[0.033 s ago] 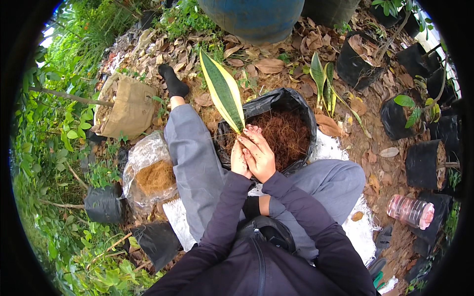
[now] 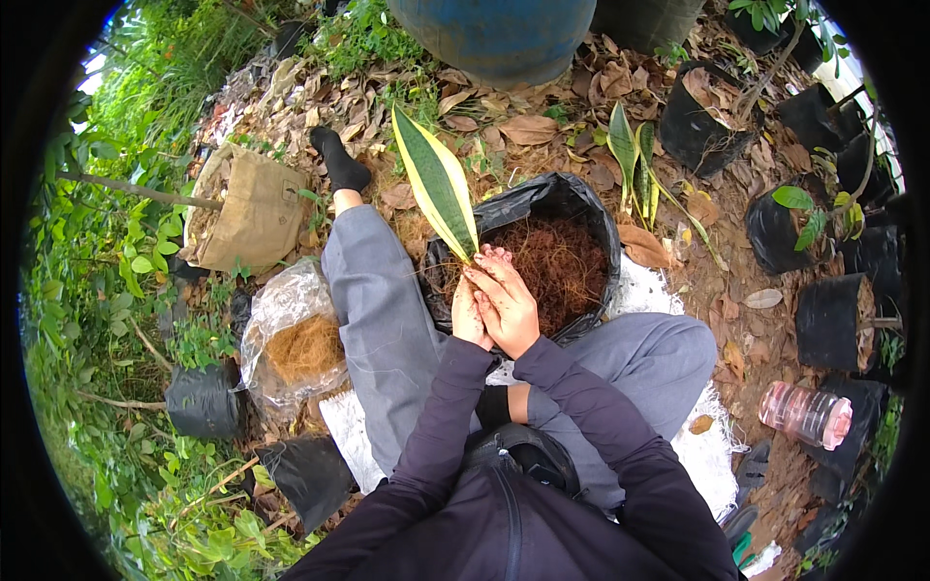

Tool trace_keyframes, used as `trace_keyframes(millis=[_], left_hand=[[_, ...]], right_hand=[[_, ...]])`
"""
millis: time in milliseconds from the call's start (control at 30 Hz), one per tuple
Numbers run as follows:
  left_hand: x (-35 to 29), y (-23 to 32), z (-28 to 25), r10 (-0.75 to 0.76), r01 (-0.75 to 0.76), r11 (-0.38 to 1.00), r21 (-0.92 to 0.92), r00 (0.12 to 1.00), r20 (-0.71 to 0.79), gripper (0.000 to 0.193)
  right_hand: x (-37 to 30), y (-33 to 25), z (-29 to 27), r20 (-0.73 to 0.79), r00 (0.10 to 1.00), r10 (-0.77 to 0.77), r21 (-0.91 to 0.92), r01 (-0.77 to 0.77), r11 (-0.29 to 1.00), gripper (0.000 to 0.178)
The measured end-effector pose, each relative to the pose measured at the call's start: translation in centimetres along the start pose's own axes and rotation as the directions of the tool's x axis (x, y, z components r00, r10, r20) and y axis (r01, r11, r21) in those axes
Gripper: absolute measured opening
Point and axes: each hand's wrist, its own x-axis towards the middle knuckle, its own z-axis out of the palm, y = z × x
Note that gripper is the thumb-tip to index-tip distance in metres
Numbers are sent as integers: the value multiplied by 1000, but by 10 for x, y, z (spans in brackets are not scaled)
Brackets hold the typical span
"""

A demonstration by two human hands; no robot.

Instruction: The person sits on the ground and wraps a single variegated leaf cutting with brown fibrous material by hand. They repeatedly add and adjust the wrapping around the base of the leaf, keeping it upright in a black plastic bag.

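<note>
Head view shows a black plastic bag (image 2: 608, 221), open at the top and filled with reddish-brown fibre (image 2: 570, 257), between the seated person's grey-trousered legs. At the bag's near left edge, the left hand (image 2: 469, 315) and right hand (image 2: 511, 308) are pressed together, soil-flecked, with the base of a yellow-edged green leaf (image 2: 438, 184) between their fingertips; how much of it their palms hide, I cannot tell. The leaf slants away past the bag's left rim. Left of the bag, beyond one leg, clear plastic (image 2: 281, 281) holds tan fibre (image 2: 305, 349). Just beyond the bag's far right side are more yellow-edged leaves (image 2: 625, 145); well to its right lies a pinkish bottle (image 2: 799, 414).
</note>
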Motion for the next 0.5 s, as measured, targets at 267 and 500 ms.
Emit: trace_keyframes(millis=[267, 500], left_hand=[[-4, 15, 8, -65, 68, 998, 18, 992, -111, 43], [-1, 8, 11, -17, 17, 1000, -12, 999, -28, 42]], right_hand=[[4, 2, -7, 41, 983, 179, 463, -177, 869, 36], [2, 0, 5, 67, 997, 49, 17, -50, 999, 41]])
